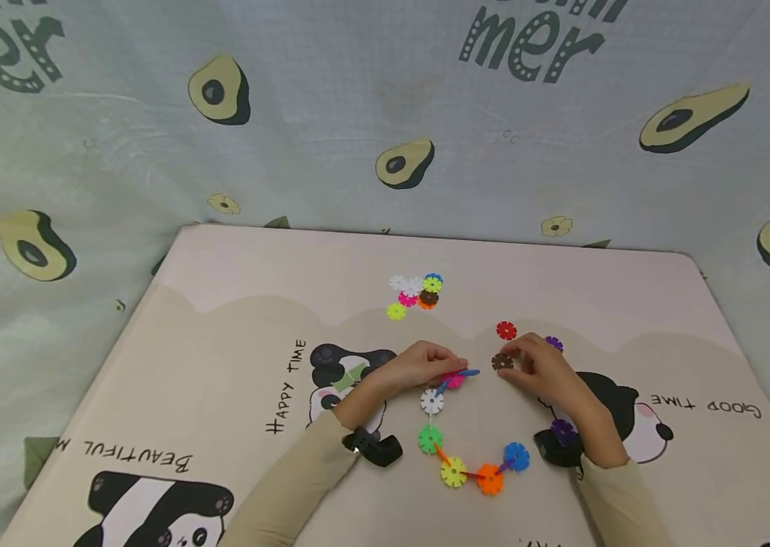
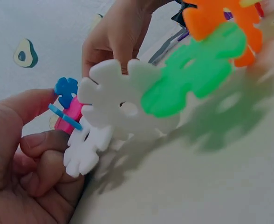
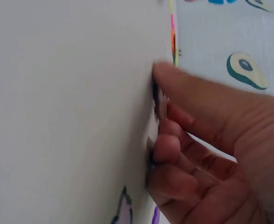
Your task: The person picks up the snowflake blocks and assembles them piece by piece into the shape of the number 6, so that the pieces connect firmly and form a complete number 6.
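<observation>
My left hand (image 1: 419, 366) pinches the far end of a curved chain of snowflake discs. At that end are a pink disc (image 1: 454, 380) and a thin blue disc (image 2: 66, 90), close by the fingertips in the left wrist view. From there the chain runs through a white disc (image 1: 432, 401), a green disc (image 1: 430, 438), a yellow disc (image 1: 453, 472) and an orange disc (image 1: 490, 479) to a blue disc (image 1: 516, 456). To the right of this chain, my right hand (image 1: 541, 368) pinches a brown disc (image 1: 502, 362) between thumb and fingers, low over the tabletop.
A loose red disc (image 1: 506, 330) lies beyond my right hand. One purple disc (image 1: 553, 344) is behind that hand, another purple disc (image 1: 563, 431) near its wrist. Farther back is a cluster of discs, with a yellow-green disc (image 1: 396, 311) at its front. A panda-print cover (image 1: 221, 395) spreads underneath.
</observation>
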